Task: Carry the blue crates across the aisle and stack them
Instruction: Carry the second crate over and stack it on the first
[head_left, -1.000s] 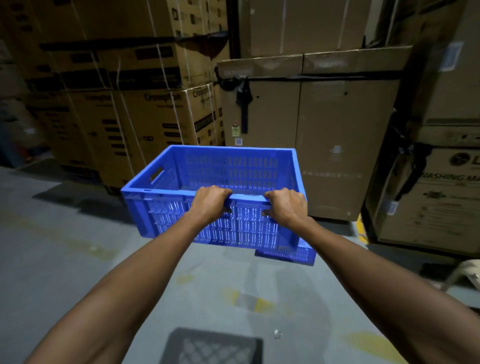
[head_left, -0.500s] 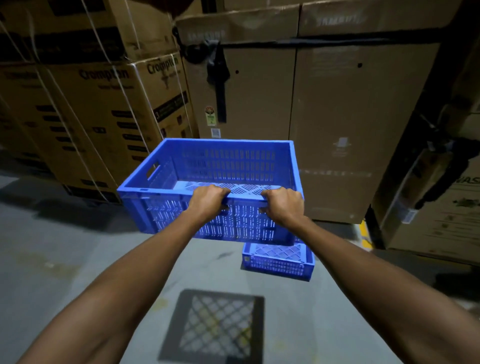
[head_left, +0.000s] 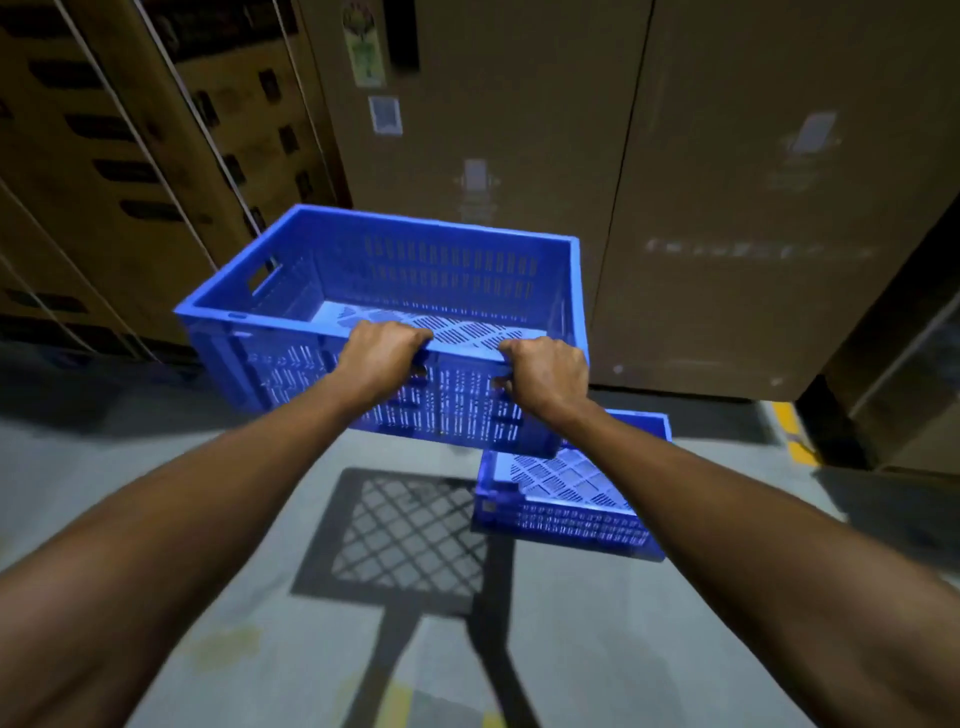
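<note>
I hold an empty blue slotted crate (head_left: 415, 270) in the air in front of me, by its near long rim. My left hand (head_left: 379, 358) and my right hand (head_left: 545, 374) are both closed over that rim, close together near its middle. A second blue crate (head_left: 566, 499) sits on the concrete floor below and to the right of the carried one. The carried crate and my right forearm cover part of it. The carried crate casts a grid shadow on the floor just left of the floor crate.
Tall cardboard boxes (head_left: 727, 182) stand right behind the crates like a wall. Strapped printed cartons (head_left: 130, 156) are stacked at the left. More boxes (head_left: 909, 374) stand at the right beside a yellow floor marking (head_left: 792, 431). Grey concrete floor (head_left: 182, 467) lies below.
I have come closer to the cardboard boxes with the crate in both hands. The floor crate is now nearer, bigger and more exposed under the carried one.
</note>
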